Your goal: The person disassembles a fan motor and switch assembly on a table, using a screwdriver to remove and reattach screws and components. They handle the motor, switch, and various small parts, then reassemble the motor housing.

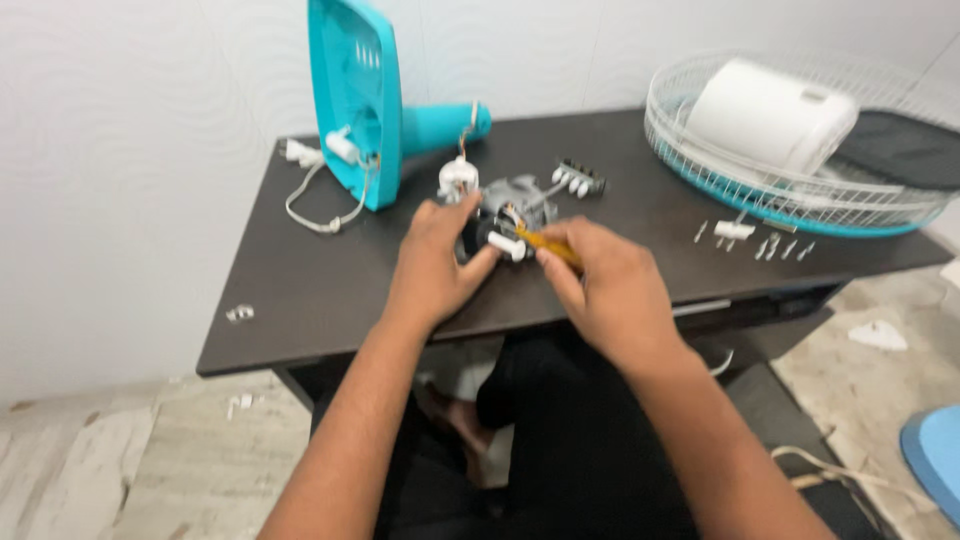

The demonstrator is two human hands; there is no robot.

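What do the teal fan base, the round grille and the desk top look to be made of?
Fan base: likely moulded plastic, smooth, even teal with a soft sheen. Grille: thin white wires, probably coated metal, with a teal rim. Desk top: dark, matt board with faint grain, probably laminate rather than solid wood.

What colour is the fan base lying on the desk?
Turquoise; the fan base shows clearly in the head view, lying on the dark desk.

Screws probably obstruct right side.
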